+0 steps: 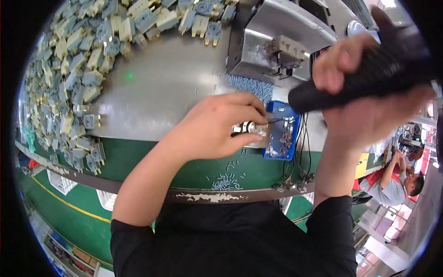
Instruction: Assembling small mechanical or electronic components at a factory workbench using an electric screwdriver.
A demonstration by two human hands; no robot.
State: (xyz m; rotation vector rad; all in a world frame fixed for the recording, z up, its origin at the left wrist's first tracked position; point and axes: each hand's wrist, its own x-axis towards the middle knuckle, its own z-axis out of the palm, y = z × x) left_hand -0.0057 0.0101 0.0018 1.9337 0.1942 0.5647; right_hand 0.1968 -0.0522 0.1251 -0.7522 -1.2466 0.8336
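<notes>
My left hand [221, 122] is closed, with thumb and fingers pinching around a small white-and-black part [247, 127] at the bench's edge. Its fingers partly cover this part and the small metal piece at its right. Just right of the fingertips stands a blue tray [280, 156] with small shiny metal pieces inside. Raised at the right, my right hand [355, 101] is wrapped around a thick black cylindrical hand tool [304, 97]. Motion blurs this hand and the tool's far end; the blunt nose points left, above the tray.
Grey and cream plug-like housings with brass pins [92, 60] pile along the left and far side. Small screws [251, 86] lie beside a metal fixture [288, 48], and more screws [226, 182] near the front edge. Black cables [302, 143] hang beside the tray. A person [390, 184] sits farther right.
</notes>
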